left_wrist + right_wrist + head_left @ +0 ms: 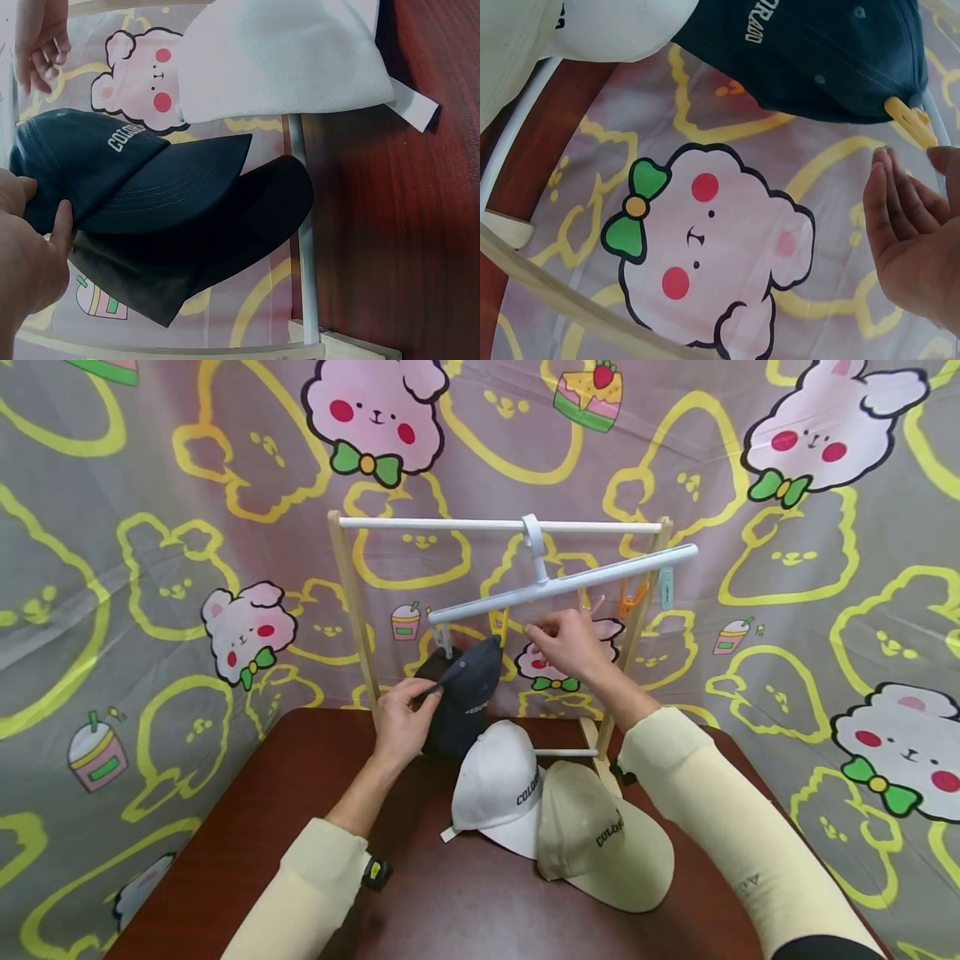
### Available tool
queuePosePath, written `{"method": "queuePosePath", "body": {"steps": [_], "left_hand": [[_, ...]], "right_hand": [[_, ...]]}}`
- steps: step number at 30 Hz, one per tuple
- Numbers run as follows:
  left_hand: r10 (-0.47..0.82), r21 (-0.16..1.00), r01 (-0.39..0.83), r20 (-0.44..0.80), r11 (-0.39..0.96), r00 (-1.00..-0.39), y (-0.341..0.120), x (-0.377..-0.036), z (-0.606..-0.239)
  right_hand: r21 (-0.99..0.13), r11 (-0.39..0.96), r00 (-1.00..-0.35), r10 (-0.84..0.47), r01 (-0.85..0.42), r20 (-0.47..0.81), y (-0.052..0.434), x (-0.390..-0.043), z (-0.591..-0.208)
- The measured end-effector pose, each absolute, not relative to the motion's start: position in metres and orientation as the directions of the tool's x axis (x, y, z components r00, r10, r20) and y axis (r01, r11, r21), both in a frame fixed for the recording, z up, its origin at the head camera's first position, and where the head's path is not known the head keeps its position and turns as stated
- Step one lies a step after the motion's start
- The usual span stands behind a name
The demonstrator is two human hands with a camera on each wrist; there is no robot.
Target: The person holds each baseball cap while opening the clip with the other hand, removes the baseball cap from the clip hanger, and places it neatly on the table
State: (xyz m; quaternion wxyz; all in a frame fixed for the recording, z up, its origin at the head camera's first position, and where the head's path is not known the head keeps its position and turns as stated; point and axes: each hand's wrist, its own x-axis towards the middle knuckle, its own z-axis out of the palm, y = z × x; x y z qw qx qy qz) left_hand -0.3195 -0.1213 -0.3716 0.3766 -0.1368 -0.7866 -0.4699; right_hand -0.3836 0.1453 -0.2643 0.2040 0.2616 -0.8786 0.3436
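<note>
Pinching the navy cap (474,693) by its edge with the left hand (402,720), I have it below the low end of the hanger (600,577), where it partly hides the black cap (255,214). The left fingers are clamped on the cap's edge. The right hand (573,647) holds nothing: its fingers lie together with the thumb apart from them, near the yellow clip (909,120) on the underside of the hanger. That clip appears to have the navy cap's rim in its bite, though I can't tell how deep.

I judge the step to be securing this cap, so I'd carry its weight with the left fingers until the clip proves sound. If the bite looks shallow, I'd squeeze the clip with the right fingers, feed in more rim and release it squarely. Then I'd ease the left fingers off slowly, ready to catch.

The hanger slopes toward its loaded end, so a downward tug could tip it further; small, supporting moves should suit it best. I'd also mind the white cap (495,781) on the desk (420,877) beneath the hanger.
</note>
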Motion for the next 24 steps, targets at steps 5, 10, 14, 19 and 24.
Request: {"method": "queuePosePath", "body": {"steps": [5, 10, 14, 19, 24], "left_hand": [[-0.106, 0.634, 0.591, 0.722, 0.499, -0.684, -0.118, -0.316, -0.375], [-0.075, 0.622, 0.632, 0.737, 0.462, -0.671, -0.115, -0.317, -0.374], [-0.046, 0.611, 0.639, 0.739, 0.468, -0.672, -0.111, -0.315, -0.370], [-0.023, 0.609, 0.631, 0.728, 0.481, -0.685, -0.108, -0.313, -0.368], [-0.028, 0.608, 0.630, 0.730, 0.484, -0.683, -0.107, -0.313, -0.368]], "right_hand": [[-0.529, 0.615, -0.800, -0.329, -0.585, 0.502, 0.133, -0.389, -0.268], [-0.483, 0.645, -0.775, -0.293, -0.592, 0.560, 0.118, -0.390, -0.268], [-0.420, 0.693, -0.738, -0.243, -0.587, 0.630, 0.104, -0.390, -0.269], [-0.389, 0.755, -0.727, -0.165, -0.528, 0.667, 0.092, -0.392, -0.269], [-0.424, 0.767, -0.737, -0.092, -0.481, 0.670, 0.088, -0.394, -0.267]]}}
